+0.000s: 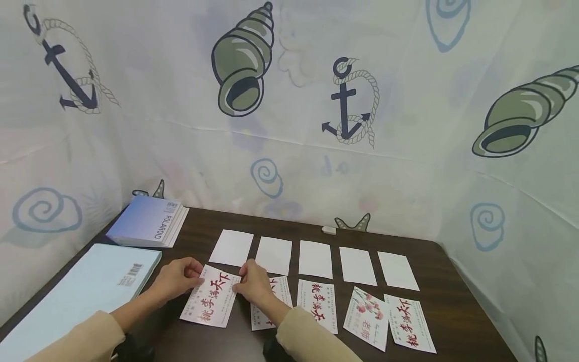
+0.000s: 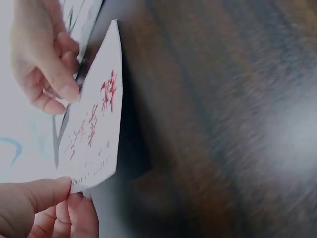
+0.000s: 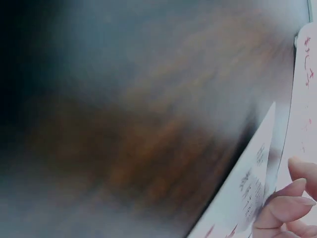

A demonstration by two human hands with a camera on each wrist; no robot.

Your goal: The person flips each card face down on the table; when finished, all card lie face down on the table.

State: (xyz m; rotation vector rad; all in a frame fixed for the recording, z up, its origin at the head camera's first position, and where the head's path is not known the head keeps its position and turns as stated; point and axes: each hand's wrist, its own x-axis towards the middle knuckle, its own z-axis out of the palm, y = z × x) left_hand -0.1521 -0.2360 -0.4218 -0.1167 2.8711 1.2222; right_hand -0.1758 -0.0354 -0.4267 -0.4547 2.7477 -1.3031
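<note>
So you have both hands on 1 printed card (image 1: 211, 296), the leftmost of the near row on the dark wooden table (image 1: 452, 311). Your left hand (image 1: 176, 278) pinches its far left corner and your right hand (image 1: 254, 284) pinches its far right edge, fingers curled onto the paper; the left wrist view shows that card (image 2: 96, 124) lifted off the tabletop at an angle, thumb and fingertips closed on its 2 ends.

Judging by the layout, you are well along. 5 blank white cards (image 1: 315, 259) lie in a far row, and 4 printed cards (image 1: 367, 318) already lie flat in the near row, each just in front of a blank one. The card you hold sits in front of the first blank but is tilted and not yet laid flat, so setting it down square looks like what is left.

Writing you can read: the held card carries large red brush characters, 桃李满天下, with small print beside them too fine to make out. 2 other printed cards show the same red characters. The 4th shows pink flowers and red characters that seem to read 老师. The blue-topped stack (image 1: 149, 221) at far left is marked POLAROID. The pale blue folder (image 1: 86, 291) bears a barcode label, unreadable
</note>
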